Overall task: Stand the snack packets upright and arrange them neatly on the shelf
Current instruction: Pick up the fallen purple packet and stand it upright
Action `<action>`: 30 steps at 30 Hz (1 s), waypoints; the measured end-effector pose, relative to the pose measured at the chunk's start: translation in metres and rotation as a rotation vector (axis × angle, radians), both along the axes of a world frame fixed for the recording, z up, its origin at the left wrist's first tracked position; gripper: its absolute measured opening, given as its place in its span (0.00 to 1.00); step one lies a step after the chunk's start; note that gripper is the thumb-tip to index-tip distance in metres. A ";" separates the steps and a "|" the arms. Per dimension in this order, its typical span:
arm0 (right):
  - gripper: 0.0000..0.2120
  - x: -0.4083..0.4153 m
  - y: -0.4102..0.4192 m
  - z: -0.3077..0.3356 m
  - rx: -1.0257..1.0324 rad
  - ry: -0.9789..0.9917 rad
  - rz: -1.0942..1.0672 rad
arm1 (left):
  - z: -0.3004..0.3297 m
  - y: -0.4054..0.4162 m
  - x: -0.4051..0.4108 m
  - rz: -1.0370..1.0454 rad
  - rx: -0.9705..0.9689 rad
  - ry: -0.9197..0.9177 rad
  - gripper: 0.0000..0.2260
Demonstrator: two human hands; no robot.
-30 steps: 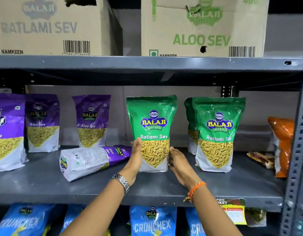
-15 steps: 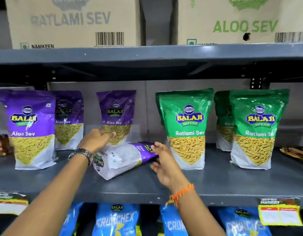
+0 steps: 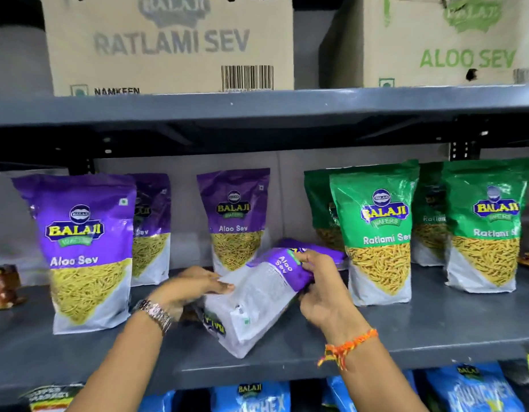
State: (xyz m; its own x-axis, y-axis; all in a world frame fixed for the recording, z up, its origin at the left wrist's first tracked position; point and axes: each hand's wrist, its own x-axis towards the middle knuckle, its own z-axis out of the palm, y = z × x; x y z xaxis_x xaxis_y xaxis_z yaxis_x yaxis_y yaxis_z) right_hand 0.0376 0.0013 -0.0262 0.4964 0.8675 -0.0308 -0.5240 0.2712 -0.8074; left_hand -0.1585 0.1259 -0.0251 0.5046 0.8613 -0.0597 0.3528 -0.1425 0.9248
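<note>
Fallen packet point(image 3: 257, 295) now lifted, purple top tilted up-right.

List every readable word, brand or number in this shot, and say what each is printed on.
"RATLAMI SEV", "NAMKEEN": left carton; barcode digits unreadable.
"ALOO SEV": right carton.
"BALAJI WAFERS", "Aloo Sev": standing purple packet.
"Aloo Sev": tipped purple packet, gripped by left hand and right hand.
"BALAJI WAFERS", "Ratlami Sev": green packet.
"BALAJI": blue packets below; the rest blurred.
Shelf-edge tags: unreadable.

Two cardboard cartons point(image 3: 168, 46) overhead, blue Crunchex bags point(image 3: 471, 391) below, brown jar point(image 3: 3, 285) far left.
</note>
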 end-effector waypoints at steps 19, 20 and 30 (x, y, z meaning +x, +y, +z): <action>0.17 0.002 0.039 0.026 0.367 -0.284 0.100 | -0.037 0.011 0.013 0.324 0.277 -0.278 0.29; 0.14 0.007 0.039 0.021 0.363 -0.273 0.072 | -0.036 0.008 0.012 0.329 0.302 -0.246 0.30; 0.25 -0.013 0.042 -0.024 0.042 -0.521 0.151 | -0.029 -0.040 0.032 0.282 0.252 -0.300 0.31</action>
State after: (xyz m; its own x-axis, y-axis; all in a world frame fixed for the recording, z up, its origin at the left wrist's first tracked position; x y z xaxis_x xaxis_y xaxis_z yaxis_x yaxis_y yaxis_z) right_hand 0.0248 0.0436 -0.0503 0.3066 0.9254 0.2226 -0.0933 0.2619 -0.9606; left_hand -0.1263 0.0860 -0.0537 0.2121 0.9359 0.2813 0.1327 -0.3127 0.9405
